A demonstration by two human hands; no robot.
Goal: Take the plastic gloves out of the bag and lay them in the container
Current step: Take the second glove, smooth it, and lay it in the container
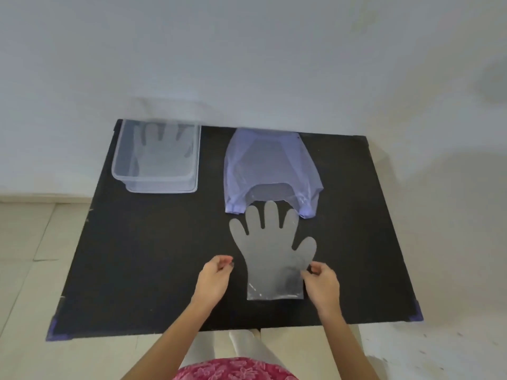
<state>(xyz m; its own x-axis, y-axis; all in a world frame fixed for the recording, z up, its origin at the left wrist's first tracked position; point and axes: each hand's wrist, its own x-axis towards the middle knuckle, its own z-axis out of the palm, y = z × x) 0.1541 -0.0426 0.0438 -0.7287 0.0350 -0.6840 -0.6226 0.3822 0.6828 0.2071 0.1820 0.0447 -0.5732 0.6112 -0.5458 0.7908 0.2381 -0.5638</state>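
Here: flat translucent plastic glove (270, 248) on matte black table (153, 256).

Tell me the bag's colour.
Pale lilac, see-through bag; the head view shows it best.

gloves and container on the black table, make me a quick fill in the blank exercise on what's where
1. The glove on the black table lies flat between the two ____.
2. A second glove lies inside the clear ____.
3. The purple bag sits to the ____ of the container.

Missing words: hands; container; right
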